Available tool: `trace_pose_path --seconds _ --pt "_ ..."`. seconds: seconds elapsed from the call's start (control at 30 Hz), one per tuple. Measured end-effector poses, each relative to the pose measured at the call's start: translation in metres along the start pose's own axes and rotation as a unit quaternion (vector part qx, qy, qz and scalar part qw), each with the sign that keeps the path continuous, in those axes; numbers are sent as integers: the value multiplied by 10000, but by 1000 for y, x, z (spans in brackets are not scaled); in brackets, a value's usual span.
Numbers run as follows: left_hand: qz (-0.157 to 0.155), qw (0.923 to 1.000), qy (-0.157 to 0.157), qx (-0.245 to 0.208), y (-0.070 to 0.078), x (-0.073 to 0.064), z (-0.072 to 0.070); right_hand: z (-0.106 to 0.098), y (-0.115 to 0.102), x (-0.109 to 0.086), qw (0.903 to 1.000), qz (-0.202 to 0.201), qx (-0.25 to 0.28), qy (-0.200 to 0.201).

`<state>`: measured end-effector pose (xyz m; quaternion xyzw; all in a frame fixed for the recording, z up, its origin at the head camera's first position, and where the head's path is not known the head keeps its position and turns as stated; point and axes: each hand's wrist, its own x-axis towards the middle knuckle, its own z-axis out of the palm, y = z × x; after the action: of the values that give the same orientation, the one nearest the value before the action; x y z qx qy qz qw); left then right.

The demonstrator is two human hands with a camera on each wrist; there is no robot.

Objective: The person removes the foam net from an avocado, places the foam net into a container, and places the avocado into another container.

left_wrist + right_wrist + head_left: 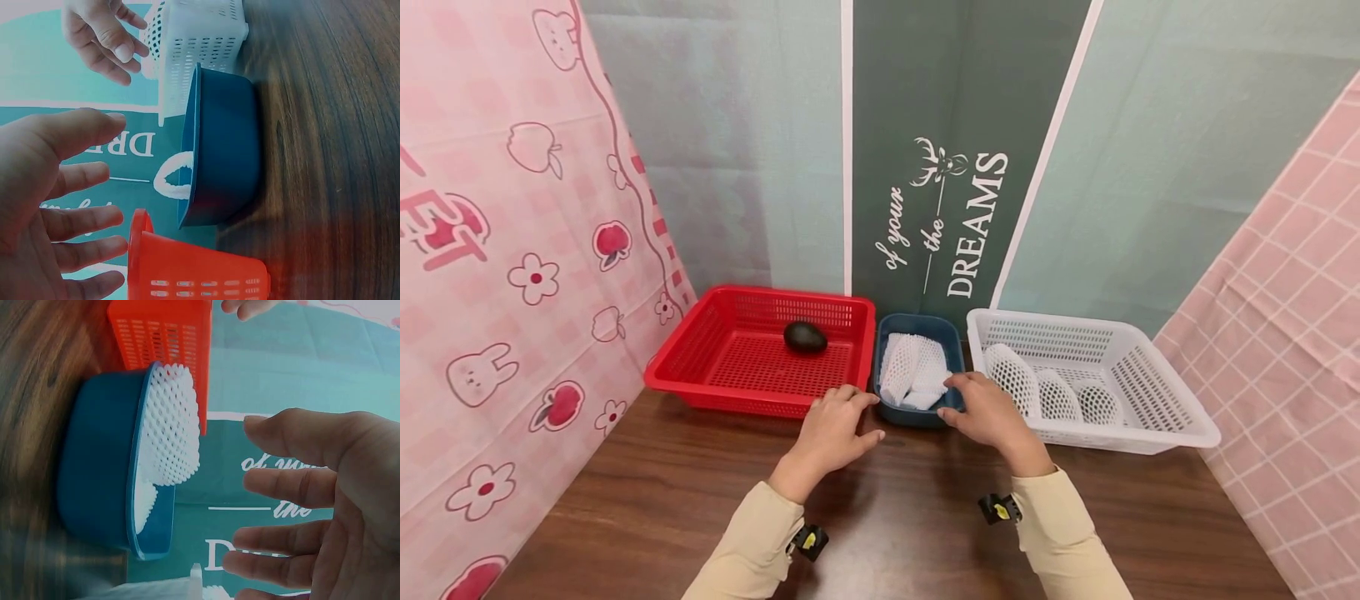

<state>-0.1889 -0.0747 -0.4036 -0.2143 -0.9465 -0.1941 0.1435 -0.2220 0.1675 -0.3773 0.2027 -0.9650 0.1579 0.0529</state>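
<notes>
My left hand (831,432) hovers by the front right corner of the red basket (700,396), fingers spread and holding nothing. A dark, oval fruit resembling an avocado (805,337) lies in that basket. Between my hands stands a small blue bin (925,419) with white foam net sleeves (917,365) inside; one pokes above its rim in the right wrist view. My right hand (991,414) is over the bin's right side, empty, with its fingers apart. From the right wrist view, its fingers (281,534) are relaxed and away from the sleeves.
To the right stands a white basket (1157,375) holding 3 net-wrapped items (1060,398). All the containers line up at the back of the brown wooden table (917,517), against a green cloth backdrop (970,83). Pink patterned cloths hang on both sides.
</notes>
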Motion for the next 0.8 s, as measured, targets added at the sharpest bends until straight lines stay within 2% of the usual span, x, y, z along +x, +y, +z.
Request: trace_pose_path --seconds 0.23,0.53,0.8 --pt "39 9994 -259 247 5 2 2 -12 7 -1 9996 61 -242 -108" --pt "201 9985 -394 308 12 7 6 -23 18 -4 9982 100 -556 -194" --pt "574 9968 -372 410 18 10 11 -29 29 -7 9977 149 -651 -125"
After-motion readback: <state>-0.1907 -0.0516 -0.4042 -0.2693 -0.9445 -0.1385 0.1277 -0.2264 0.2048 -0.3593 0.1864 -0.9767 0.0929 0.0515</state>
